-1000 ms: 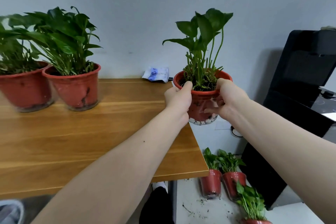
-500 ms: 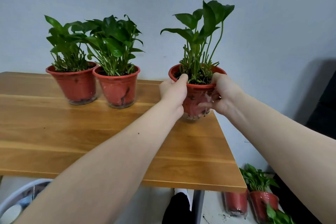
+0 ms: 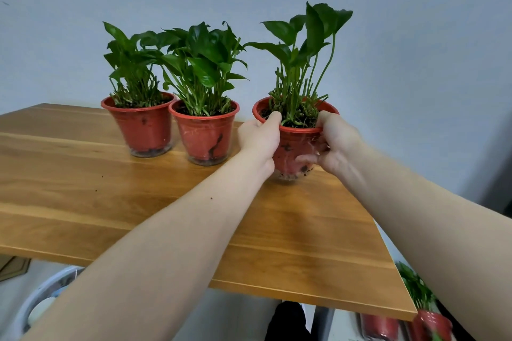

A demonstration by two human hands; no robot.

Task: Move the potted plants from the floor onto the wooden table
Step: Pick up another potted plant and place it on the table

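Potted plant (image 3: 294, 144) sat in both grips, left hand (image 3: 259, 141) and right hand (image 3: 333, 144) closed round it; its base against the table (image 3: 110, 202) was hard to make out.

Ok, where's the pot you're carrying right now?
The held pot is between both hands, left hand and right hand, at the wooden table's far right, beside the middle pot.

glossy red plastic pot (image 3: 291, 147) on smooth, satin wooden table (image 3: 110, 202).
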